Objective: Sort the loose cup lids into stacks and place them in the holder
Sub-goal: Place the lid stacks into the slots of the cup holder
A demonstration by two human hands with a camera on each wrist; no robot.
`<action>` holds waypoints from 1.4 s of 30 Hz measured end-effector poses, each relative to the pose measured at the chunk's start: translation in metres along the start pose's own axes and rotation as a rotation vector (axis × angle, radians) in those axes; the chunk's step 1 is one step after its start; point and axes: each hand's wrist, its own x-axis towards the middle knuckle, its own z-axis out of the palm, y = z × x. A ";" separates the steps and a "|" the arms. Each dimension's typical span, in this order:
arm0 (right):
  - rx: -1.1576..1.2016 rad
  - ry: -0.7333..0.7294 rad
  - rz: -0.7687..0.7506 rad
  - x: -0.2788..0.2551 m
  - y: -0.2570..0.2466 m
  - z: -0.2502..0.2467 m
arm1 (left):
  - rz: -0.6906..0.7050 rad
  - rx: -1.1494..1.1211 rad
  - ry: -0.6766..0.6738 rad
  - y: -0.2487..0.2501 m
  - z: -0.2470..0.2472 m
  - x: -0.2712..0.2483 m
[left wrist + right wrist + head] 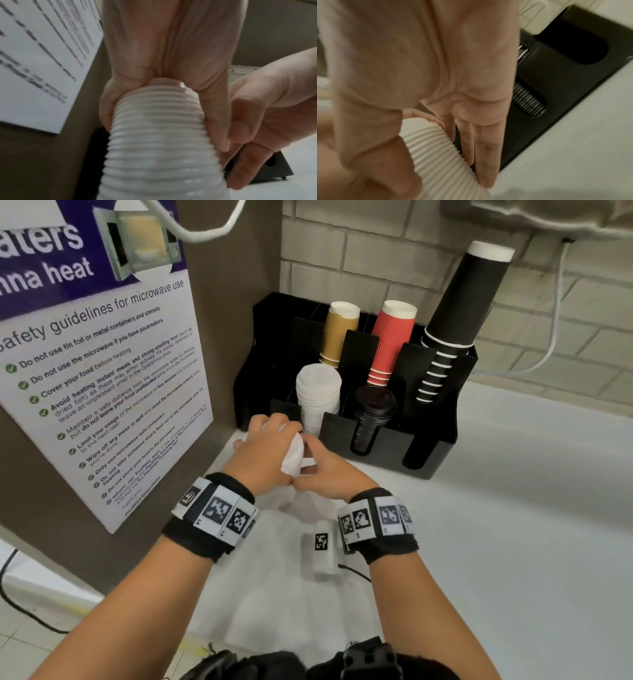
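Two hands meet at the centre of the head view, just in front of the black holder [442, 436].

Left of frame: a microwave safety poster [102, 364] on the brown wall panel.

Left hand [265, 453]: grip clamped round a stack of white lids [294, 455], fingers and thumb curled about its ridged side. In the left wrist view the stack [157, 142] fills the lower centre, its end pressed into the palm [171, 47].

Right hand [329, 474]: just right of the stack, touching it. In the right wrist view the fingers [485, 155] lie straight along the stack's side [440, 155]; the thumb's hold cannot be told.

Holder, upper centre to right, on the white bench [513, 525]:
- front row, left: a second stack of white lids [318, 395], standing upright;
- front row, middle: a stack of black lids [371, 416];
- back row, left: tan cups [339, 333];
- back row, middle: red ribbed cups [390, 344];
- right end: a tall stack of black cups [455, 313], leaning right.

Lower centre: a white cloth [274, 594] on the bench beneath the wrists, a small white tagged block [322, 546] lying on it.
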 end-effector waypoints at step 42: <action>-0.631 0.199 0.033 -0.027 -0.008 -0.088 | -0.064 -1.187 0.223 0.012 0.034 -0.008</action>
